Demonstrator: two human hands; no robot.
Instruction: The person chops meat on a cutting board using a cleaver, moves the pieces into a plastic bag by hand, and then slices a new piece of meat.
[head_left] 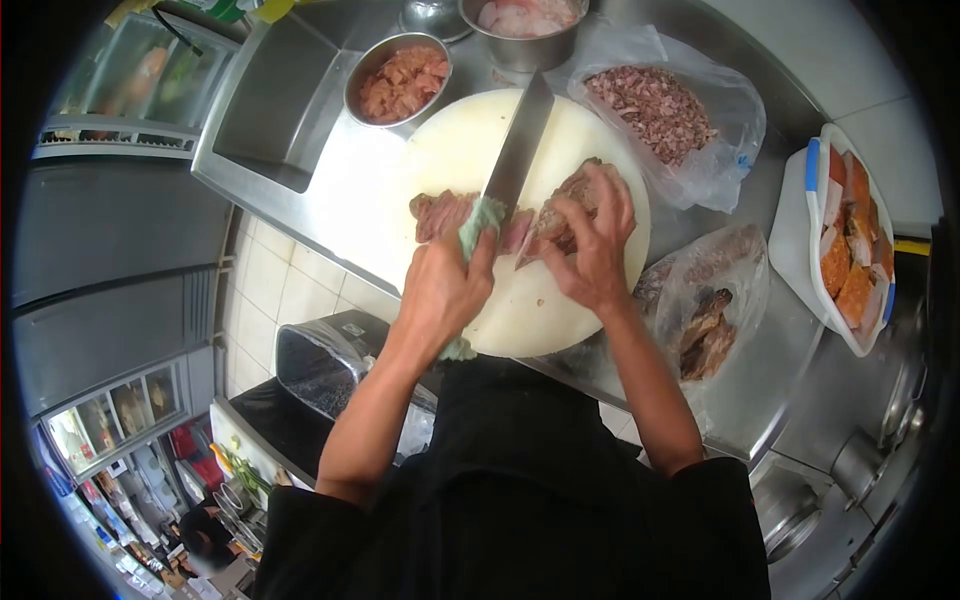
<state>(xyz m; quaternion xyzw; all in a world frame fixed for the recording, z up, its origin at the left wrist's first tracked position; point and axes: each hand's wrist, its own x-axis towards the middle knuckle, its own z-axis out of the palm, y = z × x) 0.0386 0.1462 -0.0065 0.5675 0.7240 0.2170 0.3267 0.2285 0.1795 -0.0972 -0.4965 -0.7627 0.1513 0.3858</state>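
A broad-bladed knife [522, 145] lies across the round white cutting board [530, 315], its blade pointing away from me. My left hand [447, 285] is closed around its handle, which is wrapped in a pale green cloth [482, 222]. To the right of the blade, my right hand [597, 240] grips a chunk of meat [572, 200] against the board, fingers curled over it. Cut meat [438, 215] rests left of the blade. A thin pinkish slice [516, 232] sits between the blade and the chunk.
Behind the board stand a metal bowl of meat pieces [405, 85] and another bowl [525, 45]. Chopped meat [655, 110] in a plastic bag and a second bag [735, 275] lie to the right, near a white tub [785, 240]. A sink [275, 120] is at left.
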